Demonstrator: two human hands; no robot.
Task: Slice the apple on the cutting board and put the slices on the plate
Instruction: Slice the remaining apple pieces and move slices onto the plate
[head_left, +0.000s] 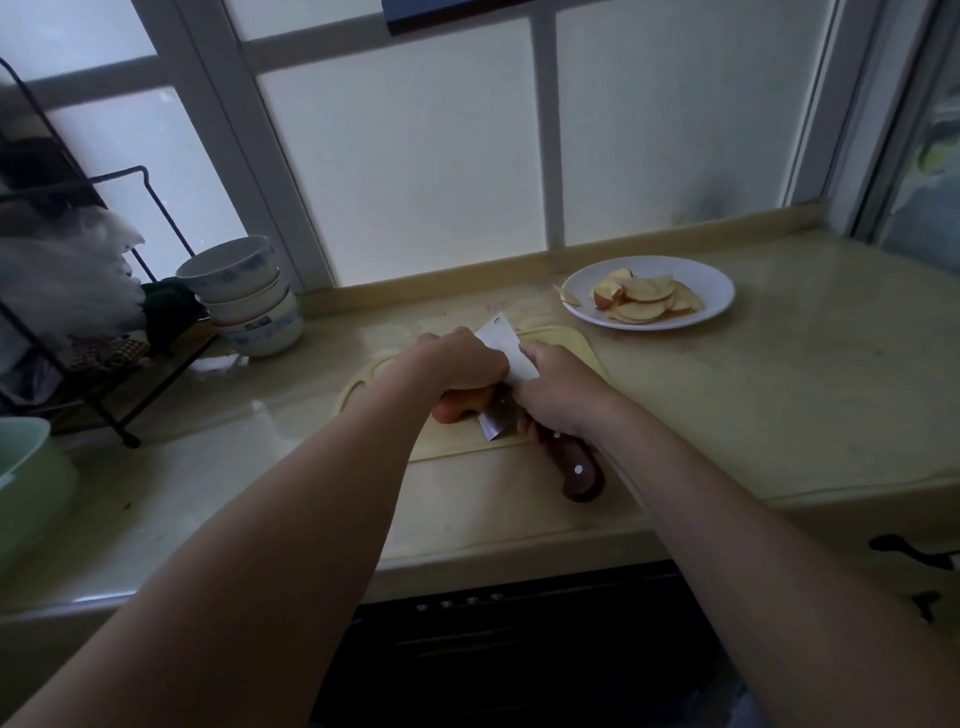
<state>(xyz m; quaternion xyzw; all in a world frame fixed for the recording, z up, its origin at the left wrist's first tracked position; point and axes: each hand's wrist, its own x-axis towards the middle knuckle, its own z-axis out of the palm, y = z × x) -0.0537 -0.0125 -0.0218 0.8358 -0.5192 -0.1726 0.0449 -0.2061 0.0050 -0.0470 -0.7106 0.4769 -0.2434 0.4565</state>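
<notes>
Right grip (556, 395): curled round the knife (506, 353) where the dark handle meets the blade; the handle's end sticks out toward 5 o'clock, past the board's near edge.
Knife: a broad blade, edge down, standing between the two hands against the apple's 3 o'clock side.
Left grip (457, 364): fingers curled over the top of the apple (457, 408), holding it on the board.
Apple: a red-skinned piece on the near half of the cutting board (571, 343), mostly hidden under the hand.
Cutting board: pale, flat on the counter (779, 389).
Plate (719, 291): white, at 1 o'clock from the board, holding a pile of slices (644, 299).
Loose slice (567, 296): on the counter just beside the plate's 9 o'clock rim.
Bowls (244, 296): a white-and-blue stack at 10 o'clock from the board, beside a black wire rack (150, 208).
Window (415, 156): frosted panes at 12 o'clock, behind the counter.
</notes>
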